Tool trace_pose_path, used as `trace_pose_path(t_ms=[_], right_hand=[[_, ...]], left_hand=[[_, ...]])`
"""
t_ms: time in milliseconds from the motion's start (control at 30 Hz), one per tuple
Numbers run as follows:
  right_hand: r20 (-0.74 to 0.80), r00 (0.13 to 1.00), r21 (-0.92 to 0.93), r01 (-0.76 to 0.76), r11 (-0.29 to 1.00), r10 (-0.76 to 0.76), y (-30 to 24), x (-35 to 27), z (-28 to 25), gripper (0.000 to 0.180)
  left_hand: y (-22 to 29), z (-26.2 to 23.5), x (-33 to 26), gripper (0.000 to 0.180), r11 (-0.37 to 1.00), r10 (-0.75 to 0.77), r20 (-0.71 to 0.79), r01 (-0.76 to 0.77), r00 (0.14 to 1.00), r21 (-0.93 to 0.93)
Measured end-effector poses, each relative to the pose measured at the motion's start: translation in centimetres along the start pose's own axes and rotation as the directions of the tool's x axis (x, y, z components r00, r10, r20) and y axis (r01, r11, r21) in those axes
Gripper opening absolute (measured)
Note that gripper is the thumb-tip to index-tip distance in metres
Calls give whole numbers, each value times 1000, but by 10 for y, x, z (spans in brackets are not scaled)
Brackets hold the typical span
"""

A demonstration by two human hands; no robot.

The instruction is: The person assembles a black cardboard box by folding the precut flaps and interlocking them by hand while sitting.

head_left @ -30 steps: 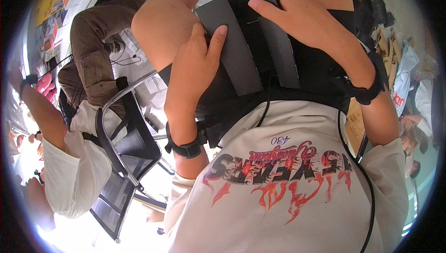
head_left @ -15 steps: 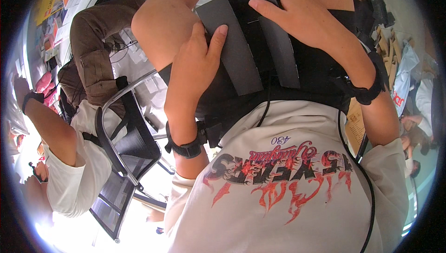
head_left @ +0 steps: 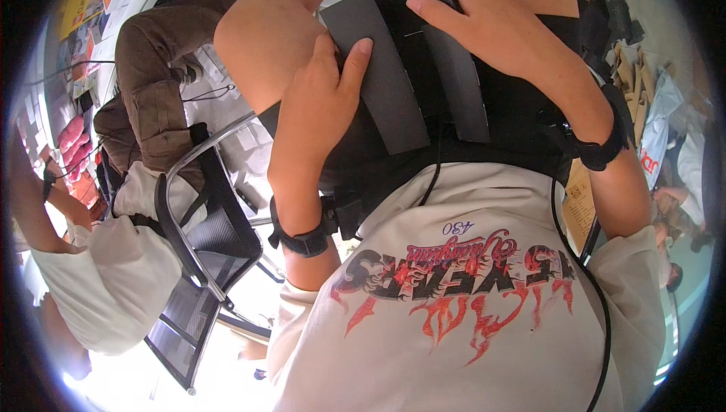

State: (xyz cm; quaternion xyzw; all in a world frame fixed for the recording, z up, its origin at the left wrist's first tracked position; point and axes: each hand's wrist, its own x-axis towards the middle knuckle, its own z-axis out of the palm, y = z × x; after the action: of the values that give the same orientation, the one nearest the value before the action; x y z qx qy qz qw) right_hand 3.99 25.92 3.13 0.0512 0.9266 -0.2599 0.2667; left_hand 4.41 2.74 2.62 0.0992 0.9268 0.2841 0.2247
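Two long, flat, dark grey strips, perhaps stiff card, rest over the black shorts [head_left: 522,113] on my lap. My left hand [head_left: 314,113] grips the outer edge of the wider left strip [head_left: 380,68], thumb along its top and the other fingers partly hidden beside it. On the narrower right strip [head_left: 457,83], my right hand [head_left: 503,26] closes over the far end; its thumb points left across the surface and its other fingers are mostly out of sight. A dark gap separates the strips. Whether they join at the far end, I cannot tell.
At left, a person in a white shirt [head_left: 113,276] and brown trousers [head_left: 151,87] sits on a black mesh chair [head_left: 212,253] with a metal armrest. A black cable [head_left: 601,298] hangs down my shirt. Brown cardboard pieces [head_left: 635,83] and a pale plastic bag [head_left: 658,121] lie at right.
My hands and the two strips have stayed almost still. At left, the other person's raised arm has swung and their upper body has shifted.
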Motion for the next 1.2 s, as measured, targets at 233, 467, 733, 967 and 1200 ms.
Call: trace_pose_path(t_ms=[233, 467, 733, 967, 1200], right_hand=[[-8, 1000, 81, 31, 996, -30, 1, -12, -6, 71], [-58, 997, 75, 61, 995, -57, 5, -15, 0, 72], [-70, 995, 55, 69, 996, -65, 2, -13, 0, 73], [-38, 997, 62, 70, 996, -68, 4, -5, 4, 73], [-1, 999, 79, 52, 996, -52, -4, -8, -6, 72]], left_hand=[[7, 3, -6, 48, 1000, -15, 3, 15, 1000, 24], [6, 7, -9, 49, 1000, 8, -16, -8, 1000, -4], [5, 4, -9, 49, 1000, -28, 3, 28, 1000, 4], [0, 2, -6, 51, 1000, 17, -21, -18, 1000, -14], [-1, 1, -4, 52, 1000, -9, -5, 9, 1000, -13]])
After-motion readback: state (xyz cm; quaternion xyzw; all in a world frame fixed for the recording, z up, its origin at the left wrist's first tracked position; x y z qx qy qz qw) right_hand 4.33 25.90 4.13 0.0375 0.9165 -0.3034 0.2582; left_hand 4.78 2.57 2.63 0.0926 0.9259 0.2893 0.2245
